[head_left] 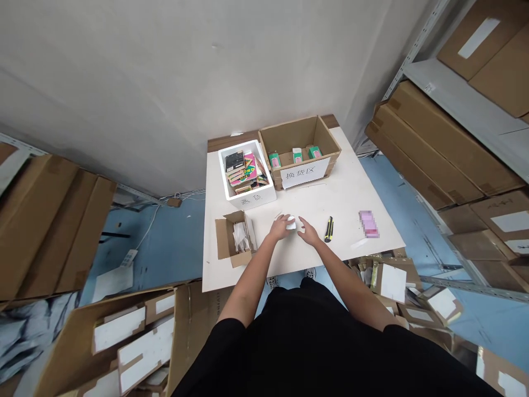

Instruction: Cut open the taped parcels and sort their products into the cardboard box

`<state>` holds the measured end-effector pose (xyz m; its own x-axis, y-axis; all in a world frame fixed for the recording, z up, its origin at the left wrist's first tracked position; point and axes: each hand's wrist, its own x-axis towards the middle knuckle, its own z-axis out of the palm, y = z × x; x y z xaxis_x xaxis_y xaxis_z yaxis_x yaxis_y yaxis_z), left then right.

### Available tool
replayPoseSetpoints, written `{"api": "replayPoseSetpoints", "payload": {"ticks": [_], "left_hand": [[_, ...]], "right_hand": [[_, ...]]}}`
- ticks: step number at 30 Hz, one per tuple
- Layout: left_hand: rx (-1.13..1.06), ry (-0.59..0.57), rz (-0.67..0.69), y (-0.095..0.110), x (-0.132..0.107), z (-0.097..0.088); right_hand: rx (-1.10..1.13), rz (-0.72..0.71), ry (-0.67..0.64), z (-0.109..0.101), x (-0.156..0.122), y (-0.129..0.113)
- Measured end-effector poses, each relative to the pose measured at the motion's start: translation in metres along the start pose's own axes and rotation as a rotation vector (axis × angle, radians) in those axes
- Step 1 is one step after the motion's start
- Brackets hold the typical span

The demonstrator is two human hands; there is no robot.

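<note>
On my feed the clearest writing is 换货区, on a paper sign (305,173) fixed to the front of an open cardboard box (329,144) holding small green-and-pink cartons (274,160). Beside it, a white foam box (252,201) is packed with colourful packs (243,170), and its front carries handwritten characters I can't read with confidence. A small open carton (221,237) with white paper inside sits at the near left of the white desk (351,204), and a blurred pink package (369,224) lies to the right. A yellow-and-black utility knife (328,229) lies just beyond the right hand (309,231), whose fingers are loosely spread just beside a small white object (291,223). The left hand (281,227) has its fingers (285,219) curled over that object, touching it.
</note>
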<state>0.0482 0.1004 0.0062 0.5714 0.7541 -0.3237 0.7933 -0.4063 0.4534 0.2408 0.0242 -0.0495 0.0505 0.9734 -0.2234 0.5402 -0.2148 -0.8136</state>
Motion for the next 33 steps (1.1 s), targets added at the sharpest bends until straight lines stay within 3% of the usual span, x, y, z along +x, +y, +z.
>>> {"api": "replayPoseSetpoints", "payload": {"ticks": [2, 6, 14, 20, 22, 26, 29, 31, 33], "left_hand": [[0.027, -0.012, 0.072, -0.006, 0.001, -0.003], [0.089, -0.026, 0.061, -0.010, 0.001, -0.013], [0.279, -0.116, 0.127, 0.003, 0.014, -0.024], [0.132, -0.136, 0.077, -0.010, 0.019, -0.038], [-0.016, -0.088, 0.012, -0.016, 0.022, -0.043], [-0.301, 0.133, -0.237, -0.020, 0.026, -0.040], [-0.295, 0.309, -0.381, -0.016, 0.026, -0.029], [-0.239, 0.387, -0.367, -0.012, 0.025, -0.020], [-0.244, 0.370, -0.280, -0.010, 0.023, -0.012]], "right_hand": [[0.008, -0.001, -0.096, 0.009, 0.007, 0.004], [-0.020, 0.065, -0.167, 0.023, 0.011, 0.007], [-0.048, 0.058, -0.139, 0.019, 0.010, 0.004], [-0.051, 0.016, -0.123, 0.014, 0.011, -0.009], [-0.027, 0.020, -0.106, 0.014, 0.008, -0.010], [0.041, 0.071, -0.012, 0.017, 0.005, -0.016], [0.074, 0.068, 0.116, 0.021, 0.011, -0.029], [0.059, 0.061, 0.193, 0.025, 0.017, -0.040], [0.017, 0.054, 0.243, 0.028, 0.023, -0.050]]}}
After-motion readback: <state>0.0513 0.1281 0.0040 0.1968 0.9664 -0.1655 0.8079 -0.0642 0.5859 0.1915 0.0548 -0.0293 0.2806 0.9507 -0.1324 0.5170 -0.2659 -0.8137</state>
